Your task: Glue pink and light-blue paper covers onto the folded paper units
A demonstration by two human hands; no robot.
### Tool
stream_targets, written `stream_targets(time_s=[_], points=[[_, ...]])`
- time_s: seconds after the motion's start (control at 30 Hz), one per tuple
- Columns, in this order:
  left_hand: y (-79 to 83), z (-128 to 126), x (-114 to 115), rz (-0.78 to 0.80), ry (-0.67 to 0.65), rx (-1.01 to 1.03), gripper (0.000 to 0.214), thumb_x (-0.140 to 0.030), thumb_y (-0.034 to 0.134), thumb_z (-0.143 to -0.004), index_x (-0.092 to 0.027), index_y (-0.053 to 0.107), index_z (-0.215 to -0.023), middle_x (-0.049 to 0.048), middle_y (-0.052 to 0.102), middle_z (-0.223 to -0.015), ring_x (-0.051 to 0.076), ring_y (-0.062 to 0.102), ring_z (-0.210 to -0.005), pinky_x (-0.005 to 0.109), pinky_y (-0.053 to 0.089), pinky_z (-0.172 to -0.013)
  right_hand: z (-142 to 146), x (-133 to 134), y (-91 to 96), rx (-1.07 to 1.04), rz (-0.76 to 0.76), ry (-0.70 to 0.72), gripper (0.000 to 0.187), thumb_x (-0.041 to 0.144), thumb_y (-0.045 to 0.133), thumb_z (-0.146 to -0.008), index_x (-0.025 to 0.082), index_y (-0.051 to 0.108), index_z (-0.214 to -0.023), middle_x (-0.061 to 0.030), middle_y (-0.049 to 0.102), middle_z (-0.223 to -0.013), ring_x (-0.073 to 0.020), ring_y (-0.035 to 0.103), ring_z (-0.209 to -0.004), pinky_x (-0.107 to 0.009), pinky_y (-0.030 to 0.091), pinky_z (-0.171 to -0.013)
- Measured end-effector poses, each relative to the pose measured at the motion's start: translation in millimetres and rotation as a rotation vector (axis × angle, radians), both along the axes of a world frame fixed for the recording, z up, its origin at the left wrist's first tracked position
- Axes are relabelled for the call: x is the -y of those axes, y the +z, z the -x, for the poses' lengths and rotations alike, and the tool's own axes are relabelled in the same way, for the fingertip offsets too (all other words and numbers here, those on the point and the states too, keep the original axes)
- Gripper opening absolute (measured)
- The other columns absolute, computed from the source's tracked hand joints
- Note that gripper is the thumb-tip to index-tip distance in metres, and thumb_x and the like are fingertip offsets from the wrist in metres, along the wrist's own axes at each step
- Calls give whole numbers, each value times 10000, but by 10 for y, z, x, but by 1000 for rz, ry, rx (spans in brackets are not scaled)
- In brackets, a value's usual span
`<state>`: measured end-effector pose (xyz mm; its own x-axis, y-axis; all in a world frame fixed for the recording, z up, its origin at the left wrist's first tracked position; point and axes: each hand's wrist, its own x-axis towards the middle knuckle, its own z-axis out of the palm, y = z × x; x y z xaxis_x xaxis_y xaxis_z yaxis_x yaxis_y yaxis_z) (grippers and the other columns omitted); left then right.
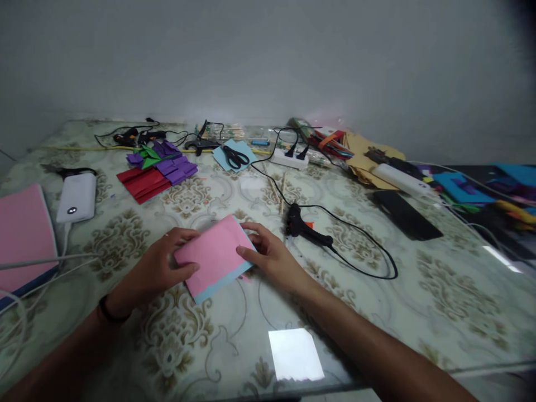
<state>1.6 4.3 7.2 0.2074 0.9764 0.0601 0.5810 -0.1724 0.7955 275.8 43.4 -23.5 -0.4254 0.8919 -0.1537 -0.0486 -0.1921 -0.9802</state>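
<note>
Between my two hands is a rectangle of pink paper with a light blue strip showing along its near edge, tilted on the patterned table. My left hand grips its left end, thumb on top and fingers behind. At the right end, my right hand pinches it the same way, the thumb on the pink face. Just right of that hand lies a black glue gun, its cord looping across the table. The underside of the paper is hidden.
Red folded paper, purple pieces and scissors lie farther back. A power strip holds plugs. At left are a white power bank and pink sheet with cables; at right, a black phone-like slab.
</note>
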Motion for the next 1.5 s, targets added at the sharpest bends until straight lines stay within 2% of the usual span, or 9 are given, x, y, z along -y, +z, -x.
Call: stream_targets(time_s=[0.1,0.2,0.33,0.57,0.8,1.0,1.13,1.33,1.5], points=[[-92,-38,44,-269,-166,-224,483,-272,715,-913,-260,655,-1392,116,592,-1564,327,552,-1453,526,464,-1217,-1,9,-24,160,-104,6,466,346,726,-913,223,577,-1338,-12,741,-945,-188,682,-807,-330,537,-739],[-177,-113,105,-330,-322,-355,478,-281,684,-972,-272,644,-1448,94,497,-1674,329,425,-1568,542,398,-1282,-10,19,24,399,-336,3,415,265,673,-955,197,619,-1361,-82,764,-1130,-231,709,-998,-399,549,-925],[-209,-162,130,-338,-360,-443,507,-314,661,-1000,-272,620,-1503,89,453,-1711,340,384,-1598,557,373,-1298,-36,13,101,668,-598,1,334,241,726,-950,150,704,-1270,-151,713,-1204,-279,672,-1114,-452,531,-1015],[-188,-168,147,-350,-361,-509,525,-368,656,-1013,-292,599,-1530,94,440,-1719,353,369,-1606,590,385,-1280,-32,26,99,718,-625,32,473,214,740,-960,105,630,-1407,-166,701,-1236,-273,685,-1093,-466,549,-1010],[-212,-287,193,-389,-317,-541,482,-339,616,-1028,-203,637,-1491,176,471,-1685,384,412,-1582,628,405,-1257,-24,12,40,707,-665,53,426,224,722,-976,95,652,-1376,-175,674,-1253,-276,675,-1126,-469,561,-1030],[-183,-370,199,-452,-247,-512,366,-257,597,-997,-94,732,-1296,247,703,-1419,391,657,-1356,565,573,-1109,-113,57,256,694,-947,16,330,243,730,-969,150,669,-1279,-179,663,-1245,-304,654,-1159,-488,573,-1019],[-52,-378,139,-366,-245,-485,288,-195,499,-1010,-173,781,-1070,175,805,-1213,331,753,-1186,489,590,-1052,-104,229,436,669,-1063,290,125,205,629,-1039,173,725,-1112,-104,725,-1063,-232,695,-1007,-375,593,-919],[228,-371,-1,-162,-241,-522,307,-201,448,-1027,-182,723,-892,108,794,-908,254,755,-854,336,510,-763,5,438,263,833,-1187,393,235,217,606,-1055,140,726,-1243,-134,739,-1194,-262,694,-1087,-426,587,-993],[434,-209,-200,-235,-185,-607,289,-269,460,-1038,-204,652,-832,52,707,-741,209,654,-687,302,390,-648,10,485,228,881,-1184,393,296,246,609,-1061,171,699,-1333,-141,719,-1237,-270,677,-1122,-433,579,-972]])
